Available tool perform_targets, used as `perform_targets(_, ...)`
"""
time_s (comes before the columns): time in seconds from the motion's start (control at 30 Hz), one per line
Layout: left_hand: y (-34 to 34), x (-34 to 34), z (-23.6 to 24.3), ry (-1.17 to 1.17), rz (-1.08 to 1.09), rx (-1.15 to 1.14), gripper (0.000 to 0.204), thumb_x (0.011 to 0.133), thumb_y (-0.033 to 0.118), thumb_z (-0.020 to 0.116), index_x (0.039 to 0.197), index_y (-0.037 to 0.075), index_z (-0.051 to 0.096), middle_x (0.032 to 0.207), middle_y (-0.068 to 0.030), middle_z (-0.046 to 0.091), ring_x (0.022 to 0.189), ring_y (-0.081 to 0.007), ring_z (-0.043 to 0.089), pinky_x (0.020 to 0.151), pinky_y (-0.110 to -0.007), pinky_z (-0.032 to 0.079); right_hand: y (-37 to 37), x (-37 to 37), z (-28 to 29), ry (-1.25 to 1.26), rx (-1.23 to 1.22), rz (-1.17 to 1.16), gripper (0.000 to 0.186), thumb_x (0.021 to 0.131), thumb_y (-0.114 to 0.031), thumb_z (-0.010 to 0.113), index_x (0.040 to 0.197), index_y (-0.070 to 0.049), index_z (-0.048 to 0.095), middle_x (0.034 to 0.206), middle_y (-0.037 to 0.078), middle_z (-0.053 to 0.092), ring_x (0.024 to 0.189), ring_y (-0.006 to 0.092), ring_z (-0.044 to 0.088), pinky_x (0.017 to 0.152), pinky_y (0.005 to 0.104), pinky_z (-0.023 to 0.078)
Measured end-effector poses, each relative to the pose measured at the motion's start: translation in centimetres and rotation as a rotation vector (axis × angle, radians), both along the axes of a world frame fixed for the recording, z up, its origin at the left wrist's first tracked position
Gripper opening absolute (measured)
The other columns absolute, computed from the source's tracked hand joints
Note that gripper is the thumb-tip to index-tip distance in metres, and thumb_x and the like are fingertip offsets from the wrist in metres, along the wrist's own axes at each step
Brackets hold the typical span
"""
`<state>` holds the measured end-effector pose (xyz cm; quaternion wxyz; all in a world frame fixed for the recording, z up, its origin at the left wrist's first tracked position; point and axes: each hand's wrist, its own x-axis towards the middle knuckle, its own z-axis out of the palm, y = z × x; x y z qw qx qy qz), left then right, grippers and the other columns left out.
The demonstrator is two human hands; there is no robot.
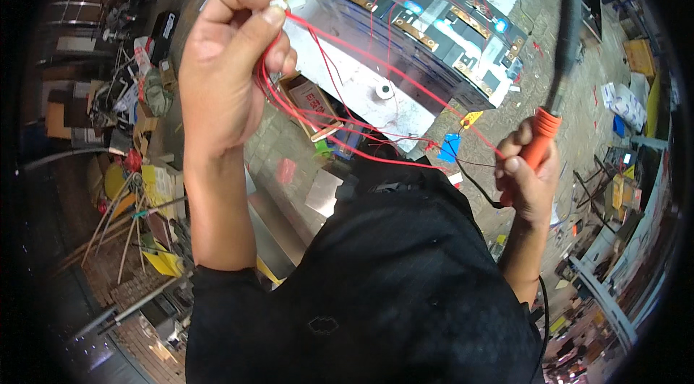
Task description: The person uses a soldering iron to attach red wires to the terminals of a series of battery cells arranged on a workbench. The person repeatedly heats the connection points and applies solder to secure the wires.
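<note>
My left hand (235, 59) is raised at the upper left, its thumb and fingers pinching a bundle of thin red wires (318, 126). A small white piece (280, 4), perhaps a connector, shows at the fingertips. The wires sag and stretch across to the right. On that side my right hand (526, 174) is closed round the orange ridged handle of what looks like a soldering iron (543, 135). Its long dark shaft points up and is blurred. One red wire reaches the right fingers. Beyond both hands stands a battery pack (426, 8) with copper bars and bluish glints on top.
The pack rests on a white tabletop (416, 120) with a white roll (384, 90) near its edge. A brown cardboard box (307, 101) lies below, beside the table. A black cord (477, 185) hangs by my right hand. Clutter lines both sides, including wooden sticks (130, 218).
</note>
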<state>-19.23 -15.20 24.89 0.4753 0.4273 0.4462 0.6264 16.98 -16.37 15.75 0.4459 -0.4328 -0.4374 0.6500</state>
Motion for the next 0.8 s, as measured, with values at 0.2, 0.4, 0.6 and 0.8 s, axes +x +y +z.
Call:
perform_targets(0.2, -1.0, -0.2, -2.4, 0.017, 0.084, 0.027, 0.016, 0.099, 0.004, 0.07, 0.114, 0.0, 0.063, 0.095, -0.0053, 0.064, 0.07, -0.0102, 0.064, 0.069, -0.027, 0.059, 1.1, 1.4, -0.7, 0.023, 0.098, -0.031, 0.044, 0.084, -0.017, 0.078, 0.11, -0.009, 0.043, 0.08, 0.006, 0.059, 0.063, 0.0125, 0.057, 0.049, 0.0238, 0.048)
perform_targets(0.4, -1.0, 0.9, -2.5, 0.107, 0.148, -0.051, 0.014, 0.098, 0.004, 0.071, 0.11, 0.0, 0.064, 0.094, -0.0047, 0.063, 0.072, -0.0102, 0.065, 0.068, -0.026, 0.058, 1.1, 2.3, -1.9, 0.015, 0.092, -0.012, 0.046, 0.085, -0.019, 0.079, 0.112, -0.01, 0.043, 0.079, 0.006, 0.058, 0.064, 0.0135, 0.057, 0.049, 0.0233, 0.047)
perform_targets(0.6, 2.0, 1.4, -2.6, 0.138, 0.048, 0.016, 0.019, 0.099, 0.007, 0.072, 0.114, 0.001, 0.063, 0.093, -0.0059, 0.068, 0.072, -0.0116, 0.067, 0.072, -0.028, 0.061, -0.5, 3.1, -1.0, -0.06, 0.041, -0.006, 0.05, 0.083, -0.023, 0.083, 0.109, -0.01, 0.043, 0.077, 0.002, 0.054, 0.066, 0.012, 0.054, 0.055, 0.0226, 0.045)
perform_targets(0.8, 4.5, 4.1, -2.5, 0.046, -0.026, 0.073, 0.015, 0.099, 0.004, 0.07, 0.112, 0.002, 0.062, 0.093, -0.0056, 0.062, 0.068, -0.0111, 0.061, 0.066, -0.029, 0.055, -1.1, 4.8, -1.0, -0.022, 0.067, -0.085, 0.045, 0.085, -0.015, 0.081, 0.108, -0.009, 0.043, 0.077, 0.007, 0.059, 0.057, 0.0129, 0.057, 0.046, 0.0242, 0.047)
